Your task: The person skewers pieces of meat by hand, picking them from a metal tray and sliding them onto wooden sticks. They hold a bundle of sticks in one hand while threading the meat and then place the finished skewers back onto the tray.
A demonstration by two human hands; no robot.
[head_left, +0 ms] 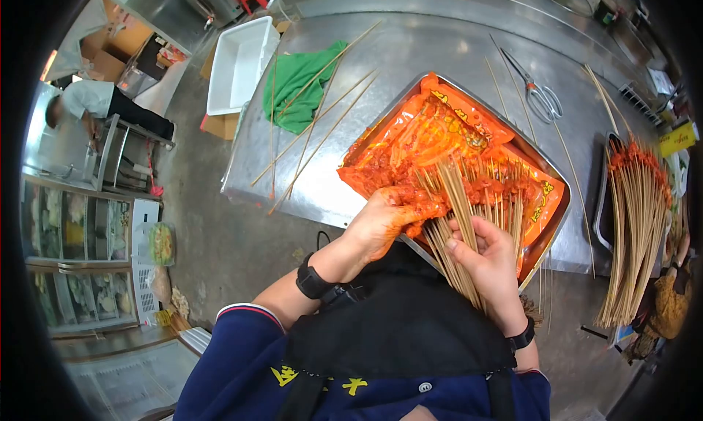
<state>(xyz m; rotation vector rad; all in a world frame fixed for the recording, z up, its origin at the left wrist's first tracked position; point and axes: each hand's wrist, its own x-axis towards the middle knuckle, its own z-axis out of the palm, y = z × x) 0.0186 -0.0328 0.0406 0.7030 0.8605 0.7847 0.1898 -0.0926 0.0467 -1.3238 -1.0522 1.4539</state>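
A metal tray [562,201] lined with orange printed plastic holds red, sauce-coated meat [381,165] and several loaded skewers [505,201]. My right hand [487,260] is closed round a bundle of bamboo skewers [457,201] at the tray's near edge, with their bare ends pointing down toward my apron. Red sauce covers the fingers of my left hand [388,220]. They curl against the sauced meat beside the bundle, and the fingertips are partly hidden by sauce and sticks.
Loose bamboo sticks [322,139] and a green cloth [304,88] lie on the steel table [410,44]. Scissors [538,95] rest behind the tray. Another tray of loaded skewers [633,223] stands at right. A white bin [238,66] is at left; a person [95,106] bends farther off.
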